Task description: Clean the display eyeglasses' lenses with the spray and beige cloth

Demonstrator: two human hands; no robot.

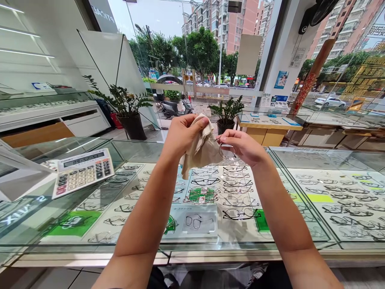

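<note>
Both my hands are raised above a glass display case (pixel 192 240). My left hand (pixel 187 130) is closed on a beige cloth (pixel 197 154) with a zigzag edge, pinched between thumb and fingers, its lower part hanging down. Between the fingertips of my right hand (pixel 240 144) is a pair of thin-rimmed eyeglasses (pixel 227 151). One round lens shows just below those fingers; the rest of the frame lies behind or against the cloth, so I cannot see it.
Rows of eyeglasses (pixel 240 214) lie under the glass. A white calculator (pixel 84 170) stands tilted on the case at the left. Farther off are two potted plants (pixel 134 124) (pixel 226 114), a wooden display counter (pixel 270 127) and large windows onto a street.
</note>
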